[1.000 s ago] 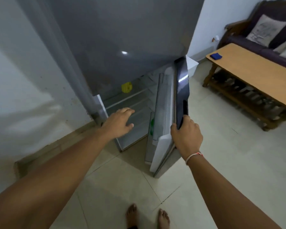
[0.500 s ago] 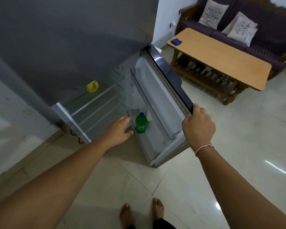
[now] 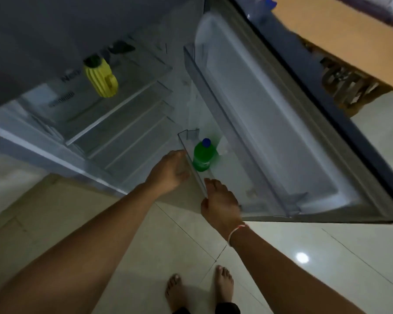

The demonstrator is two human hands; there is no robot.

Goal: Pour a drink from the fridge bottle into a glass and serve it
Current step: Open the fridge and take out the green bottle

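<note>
Both hands, left hand (image 3: pixel 171 172) and right hand (image 3: pixel 219 201), are held apart, empty; the green bottle (image 3: pixel 202 156) could be toppled by the near door-bin wall (image 3: pixel 192 165).

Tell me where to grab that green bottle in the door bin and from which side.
Grip the green bottle around its upper body just under the blue cap, coming from above. It stands upright in the lower door bin, whose clear front wall covers its lower part, so only the top is free. The left hand is nearest.
</note>
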